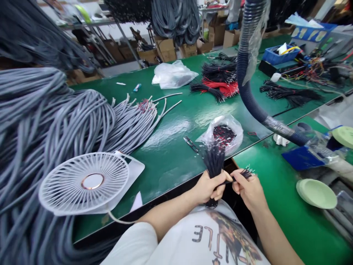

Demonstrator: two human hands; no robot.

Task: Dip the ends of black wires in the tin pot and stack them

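Note:
My left hand [212, 187] is closed around a thick bundle of black wires [214, 158], held upright in front of my shirt. Close beside it, my right hand [249, 189] pinches a smaller bunch of black wires [246, 173] whose pale stripped ends stick out at the top right. A few dark wires run across the gap between both hands. Just beyond the left hand lies a clear plastic bag [233, 127] holding black and red wire pieces. Small thread snips [191, 144] rest on the green table to the left of that bag.
A white fan [110, 173] and a large heap of grey cables [91, 117] take up the left side. A ribbed hose [245, 73] hangs at the right, above light green dishes [317, 194]. Red and black wire bundles [220, 88] lie farther back.

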